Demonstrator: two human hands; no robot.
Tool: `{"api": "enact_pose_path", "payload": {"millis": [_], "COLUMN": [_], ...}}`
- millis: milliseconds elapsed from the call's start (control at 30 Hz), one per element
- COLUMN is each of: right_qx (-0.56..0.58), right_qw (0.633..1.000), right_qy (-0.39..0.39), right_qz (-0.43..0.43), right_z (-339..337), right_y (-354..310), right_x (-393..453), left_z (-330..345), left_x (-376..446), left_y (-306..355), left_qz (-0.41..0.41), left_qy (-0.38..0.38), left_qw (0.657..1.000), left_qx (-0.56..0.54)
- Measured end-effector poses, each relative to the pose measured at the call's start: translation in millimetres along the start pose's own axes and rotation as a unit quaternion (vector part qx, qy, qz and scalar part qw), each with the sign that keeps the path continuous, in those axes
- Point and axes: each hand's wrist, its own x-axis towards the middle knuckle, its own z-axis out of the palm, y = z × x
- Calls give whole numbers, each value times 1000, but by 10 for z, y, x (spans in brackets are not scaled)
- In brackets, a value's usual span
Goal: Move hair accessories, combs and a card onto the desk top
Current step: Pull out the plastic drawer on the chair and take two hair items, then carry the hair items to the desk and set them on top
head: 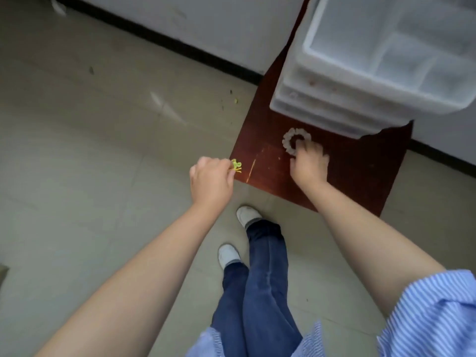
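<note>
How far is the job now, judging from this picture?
Early stage. Done: one scrunchie lies on the desk, with the right hand touching it. In hand: the left hand pinches a green clip near the desk edge. Left: combs and card, not visible here.

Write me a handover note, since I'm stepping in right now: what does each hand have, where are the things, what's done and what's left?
Left hand: pinching a small green clip, held near the desk's left corner, not yet set down.
Right hand: fingers on a pale scrunchie lying on the desk in front of the drawer unit; whether it grips it I cannot tell.
Done: scrunchie is on the desk.
Left: set the clip down. No combs or card in view; the open top drawer looks empty.
</note>
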Motion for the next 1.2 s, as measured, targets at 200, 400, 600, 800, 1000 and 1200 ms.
{"api": "enact_pose_path", "payload": {"millis": [200, 400, 600, 800, 1000, 1200], "right_qx": [-79, -89, -116, -138, -154, -176], "right_qw": [994, 956, 858, 723, 574, 424], "right_qy": [31, 28, 46, -8, 7, 22], "right_qz": [-68, -279, -499, -677, -804, -888], "right_z": [201, -379, -1070, -1101, -607, -58], "right_y": [-61, -936, -2488, -4056, -5200, -5868], "right_x": [-23, -731, -1790, -3210, -5075, -7057], "left_z": [175, -446, -1451, -2244, -2443, -2444], "left_x": [-177, -661, -1659, -2983, -4781, -6661], "left_y": [-283, -633, -1373, -2394, -3488, -4157], "left_qz": [6, -88, -230, -369, -498, -596], "left_qy": [-11, 4, 127, 263, 353, 399], "left_qw": [1000, 993, 962, 890, 791, 697], "left_qx": [-22, -82, -76, -58, -39, -28]}}
